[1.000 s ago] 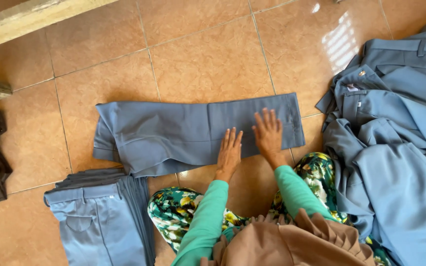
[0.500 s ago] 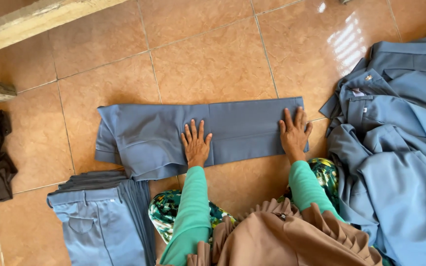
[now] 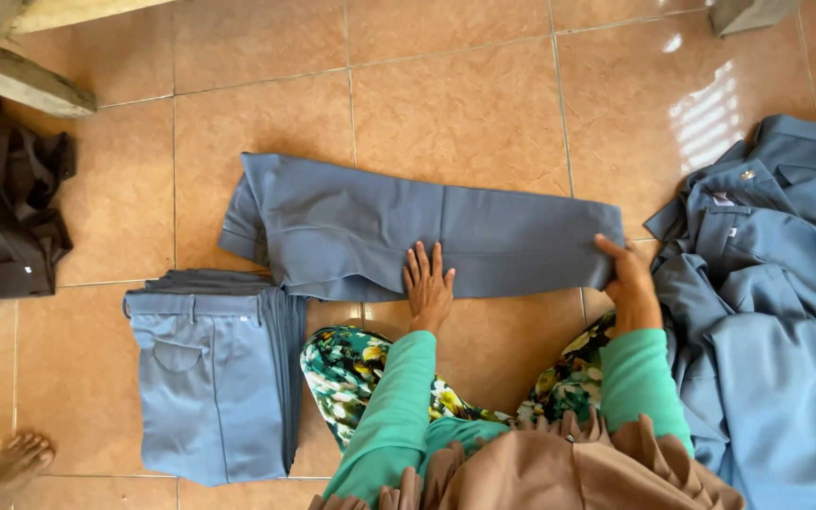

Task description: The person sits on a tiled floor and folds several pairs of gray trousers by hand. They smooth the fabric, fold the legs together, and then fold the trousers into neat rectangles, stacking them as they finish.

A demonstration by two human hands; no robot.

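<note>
On the tiled floor (image 3: 465,104), centre of view: one pair of grey-blue trousers (image 3: 351,222), folded lengthwise into a long band and laid flat, waist end to the picture's left, leg ends to the right. All places below are given from these trousers.

Left hand (image 3: 428,286): flat on the near edge of the trousers, about midway along, fingers spread and pointing away from the person, palm down. Open grip, holding nothing, only pressing on the cloth.

Right hand (image 3: 628,274): at the leg end of the trousers, fingers curled over the end of the cloth, thumb side hidden. Grip closed loosely about that end; how firmly cannot be told.

Stack of folded trousers (image 3: 210,378): same grey-blue, just below the waist end, its upper edge touching or slightly under it; back pocket of the top pair showing.

Heap of unfolded grey-blue garments (image 3: 767,312): just beyond the leg end, to the right, loose and rumpled, reaching to the frame edge.

Dark garment (image 3: 7,217): well apart, left of the waist end, crumpled on the floor.

Wooden beams (image 3: 21,80): beyond the dark garment, upper left.

Bare foot (image 3: 11,463): another person's, well below and left of the stack, at the frame edge.

Person's own green sleeves and flowered cloth: near side of the trousers.
</note>
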